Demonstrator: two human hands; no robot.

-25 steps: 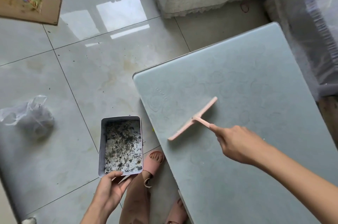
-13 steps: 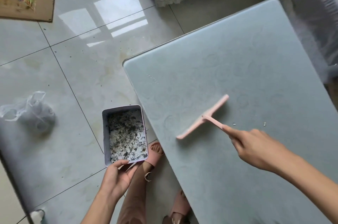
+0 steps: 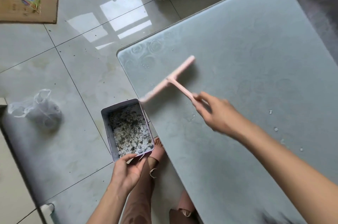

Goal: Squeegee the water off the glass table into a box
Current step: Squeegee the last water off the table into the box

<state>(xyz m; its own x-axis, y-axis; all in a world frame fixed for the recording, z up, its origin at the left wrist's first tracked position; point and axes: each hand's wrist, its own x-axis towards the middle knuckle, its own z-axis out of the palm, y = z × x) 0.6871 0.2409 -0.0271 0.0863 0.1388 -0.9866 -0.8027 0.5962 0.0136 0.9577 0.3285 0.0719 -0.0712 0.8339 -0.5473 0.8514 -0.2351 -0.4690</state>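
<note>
Water droplets (image 3: pixel 270 112) are lying scattered on the frosted pale-green glass table (image 3: pixel 256 59), mostly to the right of my right hand (image 3: pixel 218 114), with a few more near the table's far-left corner. I am gripping the thin handle of the pink T-shaped plastic squeegee (image 3: pixel 171 81) in that hand, fingers curled around the handle's near end; the hand is blurred, so I cannot tell exactly how the fingers are wrapping it. The squeegee's long blade is lying diagonally over the left part of the table, its far end pointing up and right, its near-left end reaching the table's left edge right beside the far-right corner of the box.

My left hand (image 3: pixel 128 170) is holding the pale lilac rectangular box (image 3: pixel 108 128) by its near end, thumb lying over the rim and fingers underneath. The box is sitting just beside the table's left edge, lower than the glass, its open top facing up. Its bottom is looking white and speckled with dark wet bits.

Below the box, my feet in pink sandals (image 3: pixel 157 152) are standing on the glossy grey tiled floor (image 3: pixel 64 150). Farther left on the floor, a crumpled clear plastic bag (image 3: pixel 39 109) is lying, and at the far left a flat piece of brown cardboard (image 3: pixel 45 9) is carrying some colourful scraps.
</note>
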